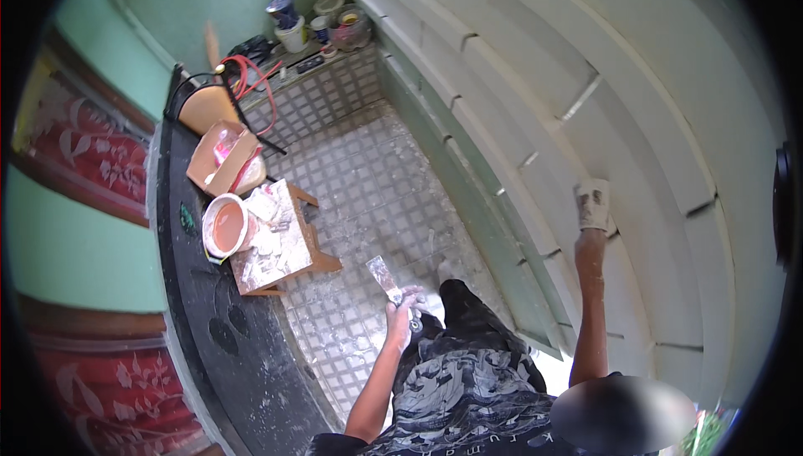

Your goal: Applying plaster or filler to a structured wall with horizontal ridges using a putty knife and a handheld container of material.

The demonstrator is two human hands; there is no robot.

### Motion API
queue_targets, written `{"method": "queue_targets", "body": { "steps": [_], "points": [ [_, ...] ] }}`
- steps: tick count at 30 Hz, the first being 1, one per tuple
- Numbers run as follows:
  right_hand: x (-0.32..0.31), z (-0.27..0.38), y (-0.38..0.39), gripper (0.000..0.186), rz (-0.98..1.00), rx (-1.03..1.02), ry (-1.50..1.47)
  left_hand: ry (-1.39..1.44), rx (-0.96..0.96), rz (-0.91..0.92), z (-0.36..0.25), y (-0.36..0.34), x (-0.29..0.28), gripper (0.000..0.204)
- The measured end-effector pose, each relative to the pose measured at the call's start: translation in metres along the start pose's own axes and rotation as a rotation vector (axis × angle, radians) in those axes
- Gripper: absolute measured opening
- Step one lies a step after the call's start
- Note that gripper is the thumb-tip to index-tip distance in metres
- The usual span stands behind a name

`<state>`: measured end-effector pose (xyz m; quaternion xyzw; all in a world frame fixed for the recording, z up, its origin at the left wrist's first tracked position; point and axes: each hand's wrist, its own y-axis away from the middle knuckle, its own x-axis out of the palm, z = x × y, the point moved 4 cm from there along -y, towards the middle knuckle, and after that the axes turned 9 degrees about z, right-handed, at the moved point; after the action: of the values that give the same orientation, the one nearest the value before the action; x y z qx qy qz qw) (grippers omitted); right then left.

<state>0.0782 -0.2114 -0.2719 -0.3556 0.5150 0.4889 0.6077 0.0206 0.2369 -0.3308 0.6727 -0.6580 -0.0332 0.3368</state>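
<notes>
My left hand [403, 320], dusted with white, is closed round the handle of a putty knife [382, 277]. Its flat, white-smeared blade points up and away, over the tiled floor. On the right, my right arm reaches out to the pale panelled wall [535, 105]. A whitish covering with dark patches, perhaps a glove or cloth, wraps my right hand [593, 205], which is at the panels. That covering hides its fingers, so I cannot make out their pose. Short gaps and dark joints show between the long, stepped panels.
Left of me, a wooden stool [293, 243] carries white scraps beside a white bucket [226, 247]. A cardboard box [219, 180] rests on a chair [205, 109]. Tubs and cans [293, 36] crowd a far tiled ledge, near a red hose [269, 105]. A black counter [188, 322] runs along the left.
</notes>
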Motion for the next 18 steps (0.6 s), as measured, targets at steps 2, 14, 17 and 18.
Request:
{"method": "queue_targets", "body": {
  "steps": [2,14,17,18],
  "points": [
    [-0.014,0.014,0.037,0.018,-0.167,-0.309,-0.002,0.019,0.016,0.145,0.000,-0.004,0.009,0.023],
    [-0.072,0.024,0.078,0.015,-0.331,-0.112,-0.199,-0.011,-0.017,0.138,-0.005,-0.032,0.021,0.020],
    [-0.069,0.025,0.065,0.014,-0.362,-0.236,-0.234,-0.071,-0.010,0.136,-0.007,-0.036,0.026,0.020],
    [-0.065,0.022,0.055,0.017,-0.324,-0.105,-0.137,-0.058,-0.014,0.130,-0.007,-0.037,0.028,0.019]
  ]
}}
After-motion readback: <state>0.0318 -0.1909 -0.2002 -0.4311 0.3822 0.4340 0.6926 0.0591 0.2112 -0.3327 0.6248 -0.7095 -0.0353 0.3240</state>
